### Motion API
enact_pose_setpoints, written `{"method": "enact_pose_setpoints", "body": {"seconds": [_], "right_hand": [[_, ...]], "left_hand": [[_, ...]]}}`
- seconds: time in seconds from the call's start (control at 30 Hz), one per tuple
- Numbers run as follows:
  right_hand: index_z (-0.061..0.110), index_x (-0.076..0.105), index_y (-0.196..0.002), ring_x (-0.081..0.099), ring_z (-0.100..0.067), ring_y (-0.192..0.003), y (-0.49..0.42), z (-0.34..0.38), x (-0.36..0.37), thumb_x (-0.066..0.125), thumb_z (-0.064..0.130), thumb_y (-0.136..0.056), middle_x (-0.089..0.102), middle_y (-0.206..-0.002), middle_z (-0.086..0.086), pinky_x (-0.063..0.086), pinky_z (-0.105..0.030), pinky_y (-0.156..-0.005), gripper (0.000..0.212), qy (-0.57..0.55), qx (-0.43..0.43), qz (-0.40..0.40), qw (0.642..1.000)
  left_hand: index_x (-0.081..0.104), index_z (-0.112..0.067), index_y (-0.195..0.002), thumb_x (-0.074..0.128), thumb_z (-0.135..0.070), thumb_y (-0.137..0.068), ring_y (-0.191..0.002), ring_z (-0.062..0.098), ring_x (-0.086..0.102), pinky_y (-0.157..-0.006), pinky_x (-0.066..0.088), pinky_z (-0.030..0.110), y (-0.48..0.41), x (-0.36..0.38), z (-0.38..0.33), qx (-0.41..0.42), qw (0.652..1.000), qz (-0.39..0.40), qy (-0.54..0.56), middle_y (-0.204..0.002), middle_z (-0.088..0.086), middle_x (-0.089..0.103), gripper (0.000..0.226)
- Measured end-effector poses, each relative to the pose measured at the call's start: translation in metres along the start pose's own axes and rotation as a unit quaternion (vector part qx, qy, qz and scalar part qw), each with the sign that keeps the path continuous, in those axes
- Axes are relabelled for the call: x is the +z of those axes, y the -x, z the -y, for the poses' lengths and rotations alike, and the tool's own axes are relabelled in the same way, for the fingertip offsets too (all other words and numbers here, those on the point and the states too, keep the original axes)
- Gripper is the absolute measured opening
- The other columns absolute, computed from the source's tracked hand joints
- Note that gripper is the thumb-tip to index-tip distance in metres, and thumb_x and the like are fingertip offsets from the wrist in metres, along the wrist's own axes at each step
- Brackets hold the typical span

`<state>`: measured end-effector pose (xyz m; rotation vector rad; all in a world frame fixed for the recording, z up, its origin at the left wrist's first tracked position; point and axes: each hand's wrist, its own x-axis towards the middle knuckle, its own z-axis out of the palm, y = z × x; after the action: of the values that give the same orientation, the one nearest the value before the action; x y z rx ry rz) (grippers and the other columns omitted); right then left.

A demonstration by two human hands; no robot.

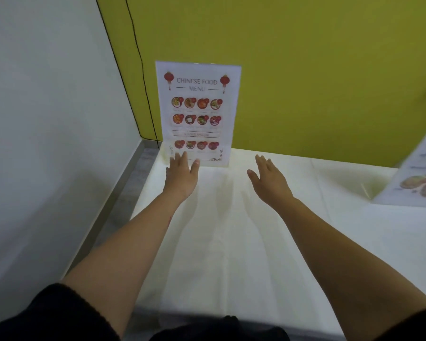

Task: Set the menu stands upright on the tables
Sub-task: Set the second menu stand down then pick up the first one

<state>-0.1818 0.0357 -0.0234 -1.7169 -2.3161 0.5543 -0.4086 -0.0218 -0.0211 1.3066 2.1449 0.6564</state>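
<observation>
Standing at the far edge of the white-clothed tabletop, against the green wall, the menu stand looks upright. Your left hand is flat and open, fingertips at its lower edge, possibly touching. Your right hand hovers open, apart. Release gently: the clear, glossy sheet holder is thin and rigid, so it may tip or slide on cloth.

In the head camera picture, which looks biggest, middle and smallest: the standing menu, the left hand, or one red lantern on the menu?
1. Standing menu, by far the biggest.
2. Left hand, smaller, though it is nearer the camera than the menu.
3. Red lantern, smallest, just a small drawing on the menu's top corner.
</observation>
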Motion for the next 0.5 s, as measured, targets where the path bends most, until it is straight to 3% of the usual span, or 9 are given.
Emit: {"method": "enact_pose_setpoints", "body": {"seconds": [0.5], "right_hand": [[0.014, 0.021, -0.157, 0.011, -0.024, -0.153, 0.136, -0.195, -0.077, 0.027, 0.045, -0.104, 0.017, -0.165, -0.007, 0.010, -0.039, -0.124, 0.062, 0.049, 0.094, -0.036, 0.994]], "left_hand": [[0.013, -0.009, -0.161, 0.024, -0.045, -0.108, -0.156, 0.028, -0.007, -0.126, -0.001, 0.044, 0.123, 0.158, -0.155, 0.149, 0.972, 0.096, -0.153, -0.169, 0.013, 0.002, 0.065]]}}
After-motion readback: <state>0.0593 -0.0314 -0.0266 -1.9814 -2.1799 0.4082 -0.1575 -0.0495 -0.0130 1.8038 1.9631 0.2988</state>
